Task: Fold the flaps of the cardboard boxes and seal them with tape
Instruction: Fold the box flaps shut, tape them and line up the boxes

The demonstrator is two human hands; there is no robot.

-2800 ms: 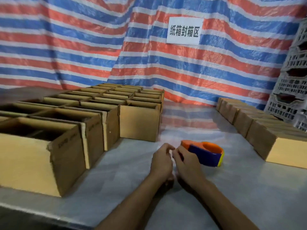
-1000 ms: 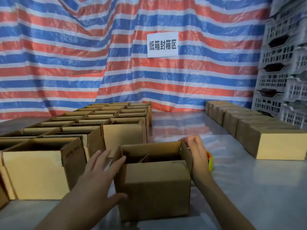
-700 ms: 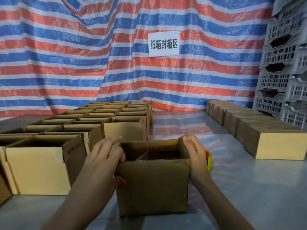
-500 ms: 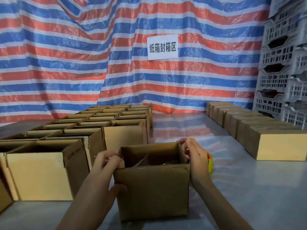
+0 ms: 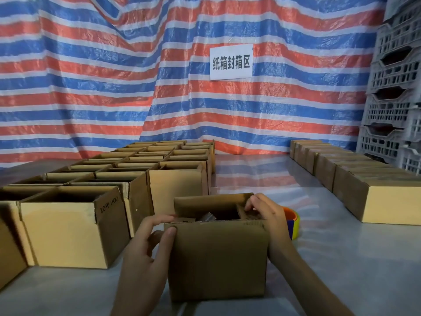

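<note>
A small brown cardboard box [image 5: 218, 261] stands on the table right in front of me, its top open. The far flap stands up and both side flaps are bent inward. My left hand [image 5: 145, 245] grips the box's left top corner, fingers lying over the left flap and thumb on the front face. My right hand [image 5: 266, 215] curls its fingers over the right flap and presses it into the opening. An orange, blue and yellow tape dispenser [image 5: 293, 222] lies on the table just behind my right hand, mostly hidden by it.
Several open cardboard boxes [image 5: 68, 229] fill the left side in rows. A row of closed boxes [image 5: 387, 201] runs along the right. Grey plastic crates [image 5: 396, 87] are stacked at far right. A striped tarp with a white sign [image 5: 231, 62] hangs behind the grey table [image 5: 341, 270].
An open box has come from the left rows to the spot in front of me. Both hands moved from its sides onto the side flaps and bent them inward.
</note>
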